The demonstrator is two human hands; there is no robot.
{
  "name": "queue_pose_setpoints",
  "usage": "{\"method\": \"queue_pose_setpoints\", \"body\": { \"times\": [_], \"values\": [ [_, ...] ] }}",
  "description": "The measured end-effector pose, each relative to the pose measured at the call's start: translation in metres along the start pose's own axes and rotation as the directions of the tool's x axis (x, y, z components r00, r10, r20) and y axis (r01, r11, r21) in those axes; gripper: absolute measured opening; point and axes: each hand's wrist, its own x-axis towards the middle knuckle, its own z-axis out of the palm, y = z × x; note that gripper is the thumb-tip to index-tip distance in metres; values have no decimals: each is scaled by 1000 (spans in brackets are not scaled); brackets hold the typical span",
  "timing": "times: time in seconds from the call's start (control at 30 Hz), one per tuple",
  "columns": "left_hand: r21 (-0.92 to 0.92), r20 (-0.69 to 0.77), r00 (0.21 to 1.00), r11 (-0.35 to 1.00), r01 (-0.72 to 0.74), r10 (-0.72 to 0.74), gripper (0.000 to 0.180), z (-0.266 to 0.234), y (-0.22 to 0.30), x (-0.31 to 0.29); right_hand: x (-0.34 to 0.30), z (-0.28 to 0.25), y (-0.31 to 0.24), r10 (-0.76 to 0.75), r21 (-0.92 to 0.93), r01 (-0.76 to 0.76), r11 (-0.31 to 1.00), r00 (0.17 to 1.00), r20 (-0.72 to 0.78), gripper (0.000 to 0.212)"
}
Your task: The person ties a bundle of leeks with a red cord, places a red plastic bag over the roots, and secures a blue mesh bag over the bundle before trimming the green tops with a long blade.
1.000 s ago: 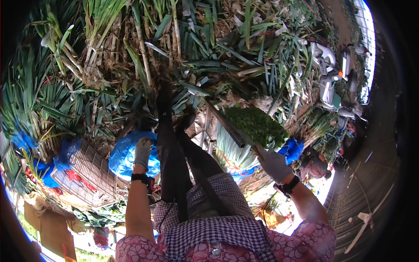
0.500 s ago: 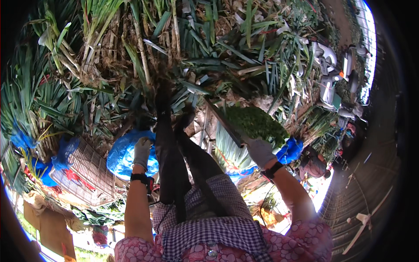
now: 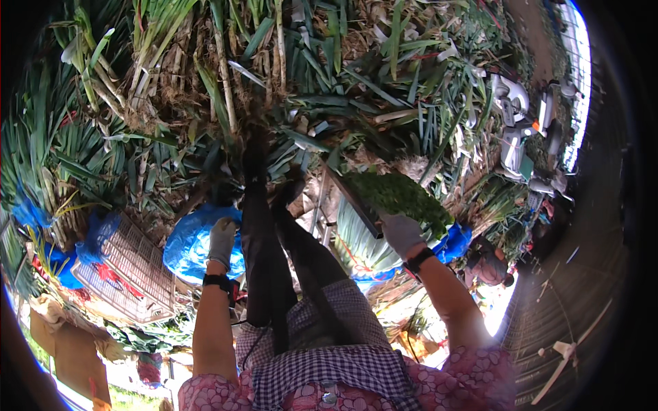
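My left hand (image 3: pixel 221 241), in a pale glove, is closed over the blue plastic bag (image 3: pixel 185 241) to the left of my legs. Its fingers curl inward, and whatever they hold is hidden. On the other side of my legs, my gloved right hand (image 3: pixel 402 234) is at the near end of a dark narrow board (image 3: pixel 353 200). The back of this hand faces up, and its fingertips do not show clearly. Beyond it lies a heap of green leaves (image 3: pixel 401 200), beside a pale green bundle of long stalks (image 3: pixel 360 236) tied with reddish string.
Long leafy stalks with roots (image 3: pixel 175 65) are piled in front of me. A pale plastic crate (image 3: pixel 127 270) stands at the left, with blue plastic (image 3: pixel 98 236) by it. At the far right are a parked scooter (image 3: pixel 513 130) and another person (image 3: pixel 488 264).
The view has shifted slightly. My right hand has edged a little closer to the end of the dark board, while my left hand stays at the blue bag.
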Motion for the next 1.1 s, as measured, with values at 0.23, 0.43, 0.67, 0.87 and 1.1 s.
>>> {"method": "queue_pose_setpoints", "body": {
  "times": [0.23, 0.43, 0.67, 0.87, 1.1],
  "values": [
    [-40, -35, 999, 999, 13, -14, 27, -12, -14, -1, -86, -58, -10, 75, -46, -73, 996, 996, 55, 34],
    [11, -23, 1000, 1000, 13, -13, 26, -3, -11, 6, -15, -20, 8, 44, 100, -59, 993, 987, 152, 35],
    [-95, -12, 998, 993, 65, -66, 26, 1, -5, -1, -25, -30, 40, 216, 205, -240, 949, 968, 131, 39],
    [-74, 3, 999, 997, 35, -35, 26, 1, -9, 8, -64, -52, 11, -18, 346, 31, 938, 999, -40, 39],
    [-127, 65, 997, 991, 50, -42, 29, 13, 10, 9, -36, -38, 12, -9, 322, -20, 947, 996, 87, 32]
  ]
}}
